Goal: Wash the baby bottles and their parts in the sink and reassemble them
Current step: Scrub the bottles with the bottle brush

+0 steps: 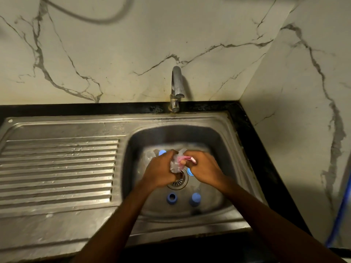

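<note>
Both hands meet over the steel sink basin (224, 141). My left hand (161, 170) grips a clear baby bottle (175, 165) above the drain. My right hand (204, 169) holds a pink brush (187, 159) whose end goes into the bottle's mouth. A blue ring (172, 198) and a blue cap (195, 198) lie on the basin floor near the front. Another blue part (161, 152) shows behind my left hand, and one more blue part (190, 172) peeks out under my right hand. A second clear piece (150, 155) lies blurred at the back left of the basin.
The tap (177, 88) stands behind the basin with no water visible from it. A ribbed steel drainboard (57, 168) lies to the left. Marble walls close the back and right side, with a black counter edge (252, 149) and a blue hose (341, 211) at far right.
</note>
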